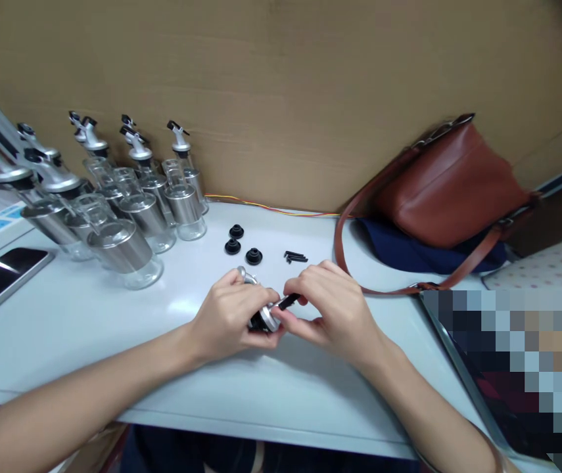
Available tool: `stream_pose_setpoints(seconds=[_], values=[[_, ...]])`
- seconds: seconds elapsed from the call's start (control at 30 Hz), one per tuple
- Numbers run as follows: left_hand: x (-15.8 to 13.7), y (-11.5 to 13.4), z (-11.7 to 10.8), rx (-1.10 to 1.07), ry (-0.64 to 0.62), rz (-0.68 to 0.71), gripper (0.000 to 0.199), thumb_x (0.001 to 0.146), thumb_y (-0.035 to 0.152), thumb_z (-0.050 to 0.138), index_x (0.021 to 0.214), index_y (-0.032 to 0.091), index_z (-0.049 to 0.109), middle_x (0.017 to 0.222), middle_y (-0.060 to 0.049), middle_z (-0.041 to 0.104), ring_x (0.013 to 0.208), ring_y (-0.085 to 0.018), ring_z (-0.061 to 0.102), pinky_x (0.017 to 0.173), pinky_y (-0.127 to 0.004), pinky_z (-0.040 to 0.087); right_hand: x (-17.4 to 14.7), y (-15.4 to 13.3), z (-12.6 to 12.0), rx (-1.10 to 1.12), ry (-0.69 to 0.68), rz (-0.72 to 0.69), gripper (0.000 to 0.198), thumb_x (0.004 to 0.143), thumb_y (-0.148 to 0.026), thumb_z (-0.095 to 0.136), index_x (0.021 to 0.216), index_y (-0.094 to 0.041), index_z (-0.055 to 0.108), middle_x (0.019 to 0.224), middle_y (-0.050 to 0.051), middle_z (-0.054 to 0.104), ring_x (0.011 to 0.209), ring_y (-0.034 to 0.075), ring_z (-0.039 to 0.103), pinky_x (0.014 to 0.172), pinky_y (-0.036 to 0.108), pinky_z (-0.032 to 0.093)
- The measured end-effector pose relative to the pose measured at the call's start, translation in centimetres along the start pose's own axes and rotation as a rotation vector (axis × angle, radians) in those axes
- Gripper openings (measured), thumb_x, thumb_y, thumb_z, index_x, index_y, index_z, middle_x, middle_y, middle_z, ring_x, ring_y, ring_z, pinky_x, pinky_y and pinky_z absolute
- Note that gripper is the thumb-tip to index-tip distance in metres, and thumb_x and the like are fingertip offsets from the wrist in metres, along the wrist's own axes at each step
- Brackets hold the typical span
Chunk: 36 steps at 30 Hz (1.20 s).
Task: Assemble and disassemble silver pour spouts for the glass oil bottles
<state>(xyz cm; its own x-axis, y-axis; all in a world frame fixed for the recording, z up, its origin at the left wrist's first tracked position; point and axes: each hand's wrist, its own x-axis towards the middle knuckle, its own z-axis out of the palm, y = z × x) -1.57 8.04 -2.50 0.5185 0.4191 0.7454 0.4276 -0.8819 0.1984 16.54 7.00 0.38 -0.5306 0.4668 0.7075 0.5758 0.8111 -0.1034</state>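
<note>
My left hand (241,305) is wrapped around a silver and black bottle pourer spout (269,320), held low over the table. My right hand (327,312) pinches a slim black piece (288,301) at the spout's tip between thumb and fingers. Whether that piece is joined to the spout, I cannot tell. Another silver part (246,274) shows just behind my left hand, mostly covered by it. Beyond my hands lie black ribbed stoppers (254,255) and a small cluster of thin black pieces (295,257).
Glass bottles with steel bands (123,246) crowd the left, several topped with pourer spouts. A phone (4,279) lies at the left edge. To the right are a brown leather bag (453,184) with its strap on the white table (187,387), and a dark-screened device (463,355).
</note>
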Motion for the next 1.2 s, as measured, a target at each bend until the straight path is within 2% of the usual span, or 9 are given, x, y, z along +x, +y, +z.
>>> stream_pose_setpoints(seconds=[0.13,0.3,0.47,0.6,0.7,0.87,0.97,1.1,1.2], values=[[0.1,0.2,-0.1,-0.005,0.009,0.042,0.008,0.073,0.016,0.048,0.072,0.022,0.044,0.051,0.008,0.053,0.043,-0.01,0.039,0.053,-0.03,0.028,-0.1,-0.3,0.4,-0.1,-0.045,-0.059,0.033,0.096,-0.026,0.039,0.069,-0.018,0.055,0.055,0.0,0.051,0.052,0.015,0.042,0.056,0.03,0.028],[0.3,0.6,-0.4,-0.105,-0.005,0.054,0.011,0.074,0.017,0.05,0.072,0.023,0.04,0.051,0.008,0.048,0.045,-0.01,0.034,0.054,-0.031,0.026,0.0,-0.9,0.7,-0.129,-0.038,-0.125,0.041,0.096,-0.018,0.03,0.061,-0.02,0.051,0.05,0.0,0.049,0.049,0.014,0.037,0.053,0.031,0.025],[0.1,0.7,-0.5,-0.117,-0.048,0.056,0.014,0.079,0.027,0.052,0.071,0.022,0.041,0.052,0.007,0.05,0.046,-0.011,0.036,0.057,-0.031,0.03,-0.2,-1.4,0.9,-0.078,-0.036,-0.059,0.045,0.097,-0.017,0.026,0.058,-0.019,0.049,0.047,-0.001,0.048,0.045,0.013,0.033,0.05,0.029,0.026],[0.5,0.8,-0.6,-0.091,-0.039,0.058,0.015,0.077,0.025,0.052,0.067,0.023,0.041,0.049,0.007,0.047,0.044,-0.011,0.034,0.055,-0.031,0.029,-0.3,-1.1,1.0,-0.045,-0.04,-0.049,0.047,0.099,-0.017,0.024,0.061,-0.018,0.051,0.049,0.0,0.049,0.047,0.013,0.035,0.051,0.029,0.028],[1.3,1.0,-0.8,-0.023,-0.008,0.031,0.014,0.075,0.023,0.053,0.065,0.022,0.043,0.048,0.007,0.047,0.044,-0.01,0.037,0.055,-0.031,0.027,-0.1,-0.5,0.5,-0.065,-0.053,-0.063,0.043,0.102,-0.022,0.026,0.074,-0.015,0.058,0.059,0.003,0.057,0.056,0.015,0.041,0.056,0.03,0.032],[2.9,1.5,-0.4,-0.034,-0.156,-0.091,0.026,0.076,0.038,0.059,0.062,0.019,0.048,0.047,0.005,0.053,0.042,-0.01,0.04,0.056,-0.03,0.028,0.0,0.5,-1.1,-0.099,-0.041,-0.033,0.03,0.1,-0.029,0.038,0.084,-0.016,0.059,0.07,0.006,0.061,0.067,0.018,0.045,0.063,0.031,0.036],[2.8,1.4,0.1,-0.038,-0.17,-0.119,0.023,0.08,0.032,0.055,0.063,0.018,0.048,0.05,0.005,0.058,0.041,-0.009,0.041,0.056,-0.029,0.029,0.0,0.7,-1.5,-0.115,-0.011,-0.022,0.021,0.098,-0.024,0.044,0.087,-0.015,0.059,0.077,0.008,0.063,0.071,0.018,0.049,0.064,0.03,0.038],[1.9,1.1,0.3,0.052,-0.119,-0.024,0.018,0.079,0.02,0.046,0.062,0.019,0.043,0.05,0.004,0.053,0.044,-0.011,0.041,0.055,-0.028,0.031,0.0,0.6,-0.9,-0.12,-0.08,-0.02,0.037,0.1,-0.036,0.037,0.079,-0.013,0.059,0.064,0.004,0.059,0.057,0.015,0.047,0.058,0.028,0.035],[1.5,1.1,0.2,0.081,-0.081,0.03,0.018,0.08,0.019,0.044,0.062,0.02,0.041,0.049,0.005,0.049,0.045,-0.011,0.038,0.056,-0.028,0.031,-0.1,0.4,-0.3,-0.093,-0.086,-0.036,0.046,0.102,-0.031,0.026,0.069,-0.016,0.054,0.055,0.001,0.054,0.047,0.013,0.041,0.053,0.028,0.031]])
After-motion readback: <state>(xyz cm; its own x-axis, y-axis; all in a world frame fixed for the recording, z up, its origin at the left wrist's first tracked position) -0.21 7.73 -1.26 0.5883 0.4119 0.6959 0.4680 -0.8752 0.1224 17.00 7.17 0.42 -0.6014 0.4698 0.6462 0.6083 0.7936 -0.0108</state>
